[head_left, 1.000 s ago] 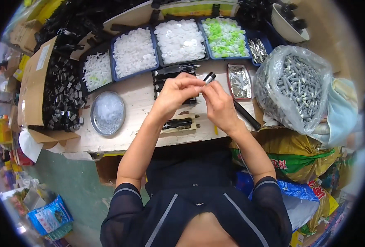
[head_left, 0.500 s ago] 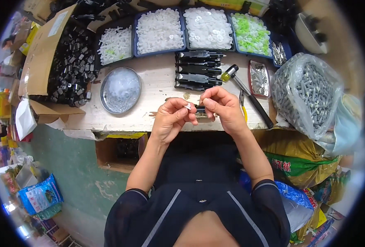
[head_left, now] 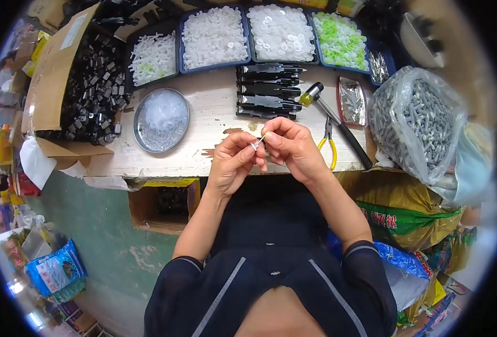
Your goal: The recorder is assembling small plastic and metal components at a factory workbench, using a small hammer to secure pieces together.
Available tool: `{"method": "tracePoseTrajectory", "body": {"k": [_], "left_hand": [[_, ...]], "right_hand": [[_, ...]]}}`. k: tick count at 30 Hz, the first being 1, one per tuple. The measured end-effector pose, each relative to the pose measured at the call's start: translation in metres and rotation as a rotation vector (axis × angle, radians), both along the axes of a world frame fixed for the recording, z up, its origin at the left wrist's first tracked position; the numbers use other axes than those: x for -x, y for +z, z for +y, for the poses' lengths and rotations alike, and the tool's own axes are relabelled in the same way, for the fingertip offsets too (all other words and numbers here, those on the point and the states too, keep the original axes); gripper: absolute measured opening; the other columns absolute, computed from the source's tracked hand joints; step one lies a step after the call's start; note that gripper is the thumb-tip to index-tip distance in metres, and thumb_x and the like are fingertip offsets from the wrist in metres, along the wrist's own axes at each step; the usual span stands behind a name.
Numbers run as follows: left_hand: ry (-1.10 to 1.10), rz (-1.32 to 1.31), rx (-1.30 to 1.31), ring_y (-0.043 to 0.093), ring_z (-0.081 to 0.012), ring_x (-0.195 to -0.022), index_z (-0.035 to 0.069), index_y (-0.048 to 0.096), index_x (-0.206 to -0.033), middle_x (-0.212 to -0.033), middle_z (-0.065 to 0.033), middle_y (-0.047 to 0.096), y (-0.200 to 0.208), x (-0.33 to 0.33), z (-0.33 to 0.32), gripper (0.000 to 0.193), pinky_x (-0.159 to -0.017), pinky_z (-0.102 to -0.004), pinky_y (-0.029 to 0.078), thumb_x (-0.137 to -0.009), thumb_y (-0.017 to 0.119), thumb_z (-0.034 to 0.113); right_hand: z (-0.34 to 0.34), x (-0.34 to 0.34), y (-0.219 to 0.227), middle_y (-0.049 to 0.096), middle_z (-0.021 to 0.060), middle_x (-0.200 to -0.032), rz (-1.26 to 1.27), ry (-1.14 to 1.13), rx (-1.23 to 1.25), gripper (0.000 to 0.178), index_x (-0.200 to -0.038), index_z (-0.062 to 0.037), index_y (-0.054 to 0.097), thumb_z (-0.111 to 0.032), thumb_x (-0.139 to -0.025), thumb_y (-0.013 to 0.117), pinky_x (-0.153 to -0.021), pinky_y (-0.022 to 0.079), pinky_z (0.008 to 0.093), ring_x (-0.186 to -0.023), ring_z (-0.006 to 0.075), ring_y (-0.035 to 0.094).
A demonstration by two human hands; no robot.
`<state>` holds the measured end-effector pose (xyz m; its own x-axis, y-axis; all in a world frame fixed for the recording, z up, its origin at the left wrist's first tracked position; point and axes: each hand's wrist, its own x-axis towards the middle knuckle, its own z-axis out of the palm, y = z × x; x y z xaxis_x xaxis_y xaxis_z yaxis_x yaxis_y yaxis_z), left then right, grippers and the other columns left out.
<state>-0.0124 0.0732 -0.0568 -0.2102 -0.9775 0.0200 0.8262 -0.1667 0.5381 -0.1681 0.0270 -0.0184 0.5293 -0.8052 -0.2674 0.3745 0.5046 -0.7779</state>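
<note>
My left hand (head_left: pixel 229 164) is closed in a pinch on a small white plastic piece (head_left: pixel 255 145). My right hand (head_left: pixel 298 150), fingertips together, grips a thin light-coloured pin (head_left: pixel 262 138) that meets the white piece at a slant. How deep the pin goes in is too small to tell. Both hands are above the front edge of the white worktable (head_left: pixel 203 106). Just beyond them, several black elongated parts (head_left: pixel 268 90) lie side by side in a stack. Yellow-handled pliers (head_left: pixel 332 150) and a black-handled hammer (head_left: pixel 346 137) rest beside my right hand.
Trays of white pieces (head_left: pixel 214 36) and green-and-white pieces (head_left: pixel 338 39) line the back. A round metal dish (head_left: pixel 138 128) stands left, beside a cardboard box (head_left: pixel 49 95) of black parts. At right are a red-rimmed tray (head_left: pixel 363 106) and a clear bag of grey plugs (head_left: pixel 428 123).
My right hand has moved slightly left, closer to my left hand. The thin pin now shows against the white piece. The pliers have come into fuller view.
</note>
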Motion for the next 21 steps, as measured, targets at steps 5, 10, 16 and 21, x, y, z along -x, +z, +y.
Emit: {"method": "tracePoseTrajectory", "body": {"k": [5,10,16,21], "left_hand": [[0.011,0.0,0.015,0.062,-0.0183,-0.072,0.003,0.056,-0.102,-0.087,-0.0121,0.062,0.001,0.003,0.0,0.015,-0.062,-0.0321,0.054,-0.088,0.056,0.007],[0.141,-0.294,0.021,0.062,-0.0161,-0.069,0.002,0.058,-0.096,-0.082,-0.0097,0.062,0.008,0.003,0.0,0.011,-0.061,-0.0283,0.053,-0.086,0.059,0.004],[0.275,-0.813,0.206,0.061,-0.0129,-0.068,0.0,0.061,-0.092,-0.078,-0.0065,0.061,0.009,-0.006,0.001,0.01,-0.057,-0.0239,0.05,-0.083,0.062,0.0],[0.32,-1.186,0.527,0.06,-0.0153,-0.064,-0.002,0.06,-0.093,-0.078,-0.0085,0.062,0.011,-0.011,-0.002,0.013,-0.056,-0.0249,0.048,-0.08,0.062,-0.003]], "right_hand": [[0.001,-0.001,0.003,0.056,-0.001,-0.073,0.021,0.017,-0.012,0.012,-0.095,-0.005,0.057,-0.013,-0.087,0.06,-0.047,0.033,0.0175,-0.056,0.0044,0.045],[0.002,-0.002,0.003,0.056,-0.0027,-0.074,0.128,-0.003,0.103,0.013,-0.092,-0.0055,0.059,-0.017,-0.087,0.061,-0.049,0.032,0.0172,-0.056,0.0037,0.044],[0.002,-0.003,0.005,0.053,-0.0058,-0.073,0.27,0.001,0.237,0.013,-0.092,-0.006,0.06,-0.018,-0.088,0.06,-0.051,0.033,0.0172,-0.059,0.0019,0.042],[0.001,0.0,0.004,0.053,-0.0063,-0.073,0.342,0.064,0.337,0.013,-0.091,-0.0062,0.061,-0.019,-0.088,0.059,-0.053,0.034,0.0163,-0.061,0.0016,0.042]]}}
